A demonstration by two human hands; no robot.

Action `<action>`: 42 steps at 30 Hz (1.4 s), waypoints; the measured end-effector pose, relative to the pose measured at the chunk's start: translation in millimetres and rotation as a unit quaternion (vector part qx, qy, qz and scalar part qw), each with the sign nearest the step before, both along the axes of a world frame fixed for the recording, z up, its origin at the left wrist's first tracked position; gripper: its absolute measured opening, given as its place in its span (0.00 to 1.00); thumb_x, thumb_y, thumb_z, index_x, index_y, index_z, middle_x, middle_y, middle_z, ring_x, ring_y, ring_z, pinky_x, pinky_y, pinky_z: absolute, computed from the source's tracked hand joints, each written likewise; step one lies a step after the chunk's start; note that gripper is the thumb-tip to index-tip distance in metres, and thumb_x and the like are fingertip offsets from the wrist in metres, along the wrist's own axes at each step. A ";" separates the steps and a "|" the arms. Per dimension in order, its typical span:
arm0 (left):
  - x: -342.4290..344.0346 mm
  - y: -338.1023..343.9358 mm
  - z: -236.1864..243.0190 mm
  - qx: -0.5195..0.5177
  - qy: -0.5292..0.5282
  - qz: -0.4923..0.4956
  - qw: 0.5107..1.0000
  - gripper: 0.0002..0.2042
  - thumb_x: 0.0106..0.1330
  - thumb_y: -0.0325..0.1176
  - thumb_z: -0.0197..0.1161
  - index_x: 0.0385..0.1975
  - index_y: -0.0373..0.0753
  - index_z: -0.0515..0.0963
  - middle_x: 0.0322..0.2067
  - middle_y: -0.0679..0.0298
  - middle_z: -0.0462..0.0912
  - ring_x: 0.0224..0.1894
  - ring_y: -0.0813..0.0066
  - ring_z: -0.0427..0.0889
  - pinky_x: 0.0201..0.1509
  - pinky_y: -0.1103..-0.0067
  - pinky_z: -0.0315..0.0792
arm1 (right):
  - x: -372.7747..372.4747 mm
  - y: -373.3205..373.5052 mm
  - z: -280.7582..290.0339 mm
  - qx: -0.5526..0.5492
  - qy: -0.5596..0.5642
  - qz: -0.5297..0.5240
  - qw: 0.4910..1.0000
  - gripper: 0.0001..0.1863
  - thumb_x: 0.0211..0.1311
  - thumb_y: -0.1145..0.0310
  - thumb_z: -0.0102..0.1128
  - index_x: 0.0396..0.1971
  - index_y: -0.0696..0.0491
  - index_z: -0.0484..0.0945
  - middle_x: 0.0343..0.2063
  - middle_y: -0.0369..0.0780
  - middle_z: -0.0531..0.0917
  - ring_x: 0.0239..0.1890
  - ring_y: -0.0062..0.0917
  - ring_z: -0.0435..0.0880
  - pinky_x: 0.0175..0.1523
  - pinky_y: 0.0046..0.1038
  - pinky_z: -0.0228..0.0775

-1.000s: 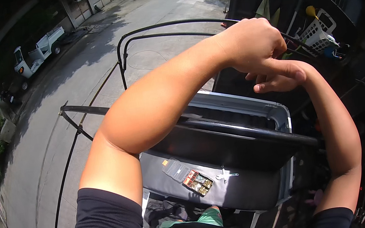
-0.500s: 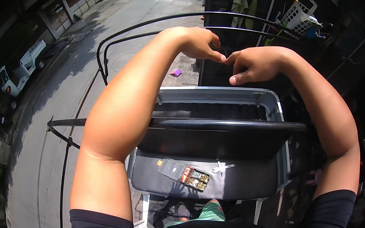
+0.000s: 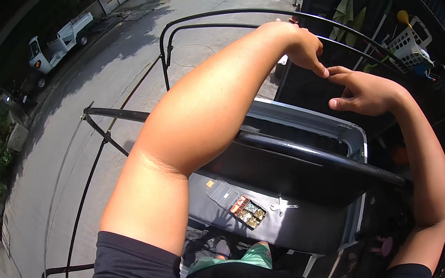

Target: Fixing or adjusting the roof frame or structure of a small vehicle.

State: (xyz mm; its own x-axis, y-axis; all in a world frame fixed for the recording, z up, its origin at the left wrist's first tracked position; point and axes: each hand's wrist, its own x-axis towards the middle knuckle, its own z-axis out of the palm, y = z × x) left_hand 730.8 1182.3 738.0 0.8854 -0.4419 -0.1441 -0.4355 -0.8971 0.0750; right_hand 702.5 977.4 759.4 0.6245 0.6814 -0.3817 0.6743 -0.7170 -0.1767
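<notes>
Both forearms extend forward and upward over a black tricycle-type vehicle. The left hand (image 3: pixel 305 50) sits at the upper black curved frame bar (image 3: pixel 228 14), wrist bent, fingers curled downward with thumb and forefinger drawn together at their tips; whether anything small is pinched between them cannot be told. The right hand (image 3: pixel 364 93) is just below and to the right of the left hand, palm turned inward, fingers loosely extended and partly spread, its fingertips nearly meeting the left hand's fingertips. It holds nothing visible.

The frame bar arcs in two parallel hoops behind and beneath the left hand and continues past the right hand. Below both hands lies a grey metal-edged compartment (image 3: pixel 311 121) with a thick black crossbar (image 3: pixel 316 157) across it. Nearer the body, under the left forearm, a dark panel (image 3: pixel 263 224) carries a small tray of mixed coloured items (image 3: pixel 248 211).

Beyond the right hand, a white plastic basket (image 3: pixel 409 47) hangs against a dark wall. Far to the left of the left hand, a small white truck (image 3: pixel 58 42) stands on the paved street (image 3: pixel 112 80).
</notes>
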 end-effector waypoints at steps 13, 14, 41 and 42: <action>2.8 0.3 4.8 -0.107 0.032 -0.137 0.984 0.38 0.62 0.64 0.62 0.63 0.38 0.73 0.60 0.48 0.76 0.64 0.53 0.74 0.67 0.66 0.67 | -2.9 4.8 2.2 -0.060 -0.009 0.017 0.998 0.33 0.67 0.54 0.62 0.57 0.68 0.71 0.65 0.52 0.68 0.53 0.41 0.81 0.58 0.35 0.74; 2.9 -0.1 4.9 -0.112 0.030 -0.135 0.984 0.38 0.61 0.64 0.63 0.62 0.38 0.74 0.59 0.48 0.77 0.63 0.53 0.75 0.66 0.66 0.68 | -3.4 4.8 2.7 -0.046 -0.007 0.018 0.999 0.33 0.67 0.54 0.62 0.57 0.68 0.71 0.65 0.52 0.68 0.53 0.41 0.81 0.58 0.35 0.74; 2.3 1.2 10.6 -0.022 0.069 -0.113 0.991 0.37 0.63 0.65 0.60 0.61 0.40 0.75 0.58 0.50 0.78 0.62 0.53 0.76 0.65 0.65 0.69 | -18.1 11.9 14.1 -0.077 -0.007 -0.022 0.997 0.35 0.66 0.54 0.63 0.67 0.54 0.63 0.50 0.51 0.83 0.53 0.43 0.83 0.60 0.39 0.73; 2.8 1.5 9.8 -0.019 0.084 -0.118 0.989 0.37 0.63 0.65 0.59 0.61 0.40 0.75 0.58 0.50 0.79 0.61 0.54 0.77 0.64 0.65 0.69 | -18.4 13.0 13.1 -0.067 -0.007 -0.016 0.998 0.35 0.65 0.55 0.64 0.66 0.55 0.63 0.49 0.51 0.83 0.53 0.43 0.83 0.60 0.39 0.74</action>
State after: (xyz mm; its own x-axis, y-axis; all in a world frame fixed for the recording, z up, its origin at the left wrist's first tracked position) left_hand 733.6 1183.8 747.9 0.7222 -0.6412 -0.2593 -0.6106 -0.7672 0.1966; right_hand 684.1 990.4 772.6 0.6505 0.6043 -0.4601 0.6526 -0.7546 -0.0684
